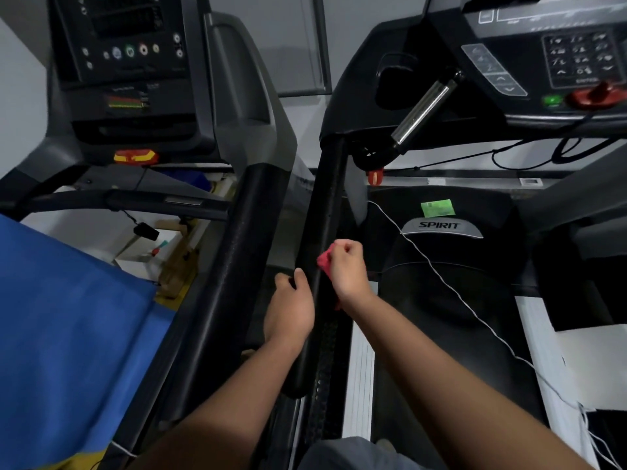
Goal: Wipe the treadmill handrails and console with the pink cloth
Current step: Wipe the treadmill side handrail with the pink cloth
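Handrail wiping looks in hand: at the view's centre the right hand (346, 269) clenches the pink cloth (325, 260) against the black handrail (327, 205), the left hand (291, 308) curls round it beside, and next likely comes a stroke toward twelve o'clock, up to the console (529, 59).

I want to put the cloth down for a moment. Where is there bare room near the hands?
The dark running belt right of the right hand is bare apart from a thin white cord crossing it. The gap between the two black handrails, where the left hand grips, is narrow. The pink cloth sits in the right hand.
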Demonstrator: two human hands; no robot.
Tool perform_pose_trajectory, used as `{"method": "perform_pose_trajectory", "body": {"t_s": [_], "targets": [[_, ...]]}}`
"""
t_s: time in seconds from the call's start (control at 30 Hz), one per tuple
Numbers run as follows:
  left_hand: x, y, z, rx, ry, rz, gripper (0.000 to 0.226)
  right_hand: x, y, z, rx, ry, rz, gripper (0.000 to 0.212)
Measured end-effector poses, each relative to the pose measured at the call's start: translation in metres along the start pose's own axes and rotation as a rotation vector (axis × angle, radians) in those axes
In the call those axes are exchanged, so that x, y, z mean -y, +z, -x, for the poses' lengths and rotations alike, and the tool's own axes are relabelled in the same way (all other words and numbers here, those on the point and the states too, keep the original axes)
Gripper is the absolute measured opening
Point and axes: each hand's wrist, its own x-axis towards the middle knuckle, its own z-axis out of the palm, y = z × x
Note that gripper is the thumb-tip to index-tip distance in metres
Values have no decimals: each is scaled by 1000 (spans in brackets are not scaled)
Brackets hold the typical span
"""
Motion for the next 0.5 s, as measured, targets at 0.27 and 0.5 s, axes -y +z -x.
{"method": "perform_pose_trajectory", "body": {"t_s": [0.27, 0.5], "targets": [[0, -2, 0, 14, -8, 16, 48, -28, -4, 14, 113, 423, -150, 23], [2, -1, -3, 22, -5, 18, 47, 11, -15, 36, 79, 49, 175, 18]]}}
